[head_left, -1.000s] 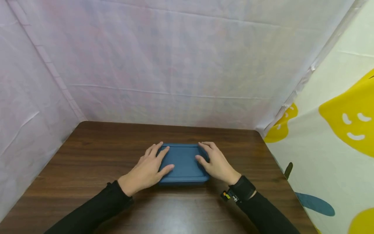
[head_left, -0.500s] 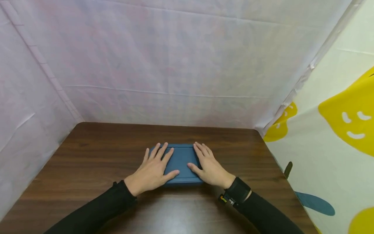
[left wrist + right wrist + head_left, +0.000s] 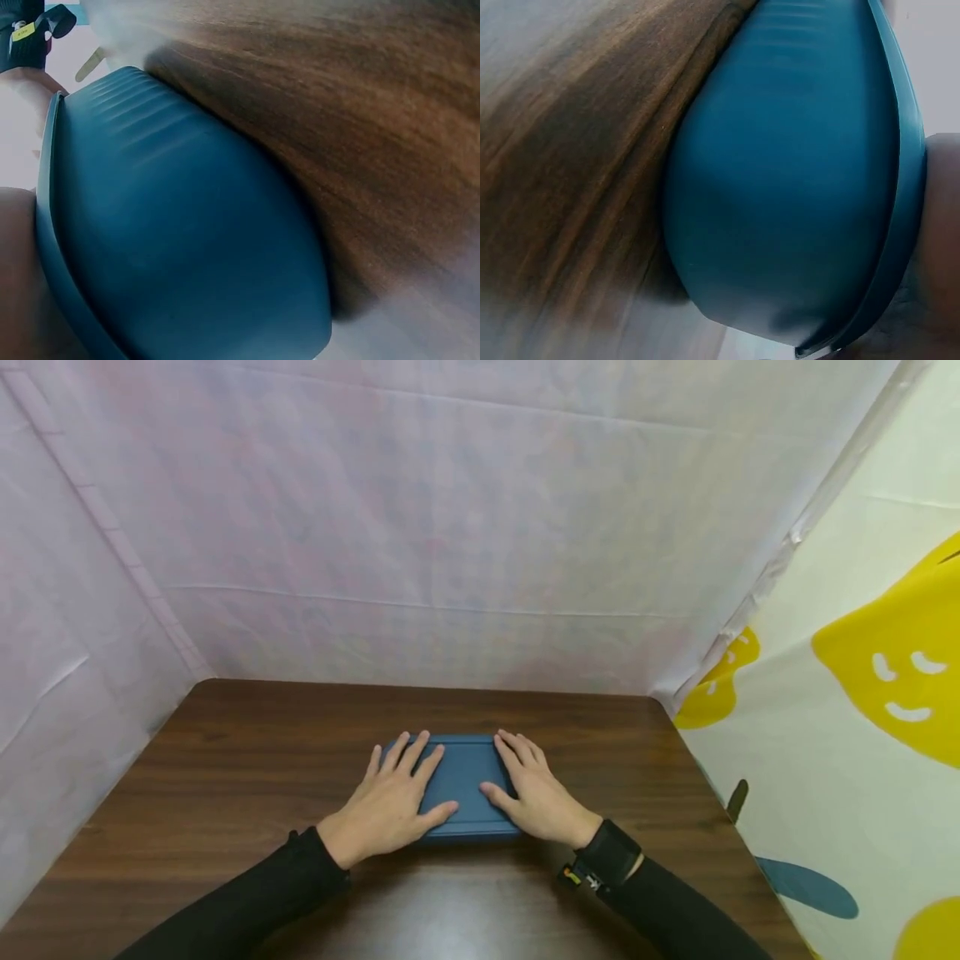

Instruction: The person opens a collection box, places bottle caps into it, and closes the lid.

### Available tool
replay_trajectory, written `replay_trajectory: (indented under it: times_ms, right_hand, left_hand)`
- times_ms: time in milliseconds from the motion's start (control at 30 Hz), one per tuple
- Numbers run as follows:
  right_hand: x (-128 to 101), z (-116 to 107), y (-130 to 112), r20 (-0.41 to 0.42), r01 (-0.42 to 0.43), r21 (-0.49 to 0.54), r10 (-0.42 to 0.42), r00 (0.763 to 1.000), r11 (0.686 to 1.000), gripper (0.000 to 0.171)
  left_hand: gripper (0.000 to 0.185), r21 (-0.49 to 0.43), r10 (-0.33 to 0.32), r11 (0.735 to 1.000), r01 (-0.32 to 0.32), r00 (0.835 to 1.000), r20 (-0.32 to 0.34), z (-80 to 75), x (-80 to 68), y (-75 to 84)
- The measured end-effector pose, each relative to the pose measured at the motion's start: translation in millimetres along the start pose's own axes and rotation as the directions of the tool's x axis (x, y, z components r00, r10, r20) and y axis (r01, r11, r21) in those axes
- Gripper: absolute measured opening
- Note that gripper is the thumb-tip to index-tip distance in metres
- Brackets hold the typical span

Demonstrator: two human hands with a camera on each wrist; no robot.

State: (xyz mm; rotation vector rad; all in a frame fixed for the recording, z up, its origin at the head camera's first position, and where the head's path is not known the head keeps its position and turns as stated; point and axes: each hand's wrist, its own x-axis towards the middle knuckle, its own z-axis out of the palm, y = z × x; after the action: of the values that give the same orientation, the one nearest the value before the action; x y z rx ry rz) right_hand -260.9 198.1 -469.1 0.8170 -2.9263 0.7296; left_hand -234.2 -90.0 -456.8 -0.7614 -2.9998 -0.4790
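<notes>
A blue rectangular box with a flat blue lid (image 3: 463, 777) sits on the brown wooden table. My left hand (image 3: 390, 810) lies over the lid's left part with its fingers spread and straight. On the right side, my right hand (image 3: 542, 797) rests with its fingers along the lid's edge and its thumb on top. The left wrist view shows the box's smooth side wall (image 3: 187, 217), ribbed near one end, under the overhanging lid rim (image 3: 46, 217). From the right wrist, the box wall (image 3: 780, 180) and lid rim (image 3: 909, 180) appear close up. What the box contains is hidden.
The wooden tabletop (image 3: 262, 752) extends around the box. Pale fabric walls (image 3: 420, 527) enclose its back and left. A white curtain with yellow smiling shapes (image 3: 892, 652) hangs along the right edge.
Over the first half second, the box slid slightly left. My left hand moved right and spread farther over the lid, while my right hand shifted left. Since then both hands have stayed nearly still.
</notes>
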Motion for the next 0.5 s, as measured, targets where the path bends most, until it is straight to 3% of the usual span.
replay_trajectory:
  times_ms: [267,500]
  right_hand:
    - [0,-3,11,-0.02,0.0,0.061,0.001,1.0,0.998,0.082]
    - [-10,-20,38,-0.15,0.039,0.04,-0.033,0.988,0.998,0.076]
  left_hand:
    - [0.089,-0.018,-0.019,1.0,0.019,1.0,-0.02,-5.1,-0.4,-7.5]
    - [0.085,-0.032,-0.047,0.999,0.044,0.994,-0.1,-21.2,-7.4,-33.4]
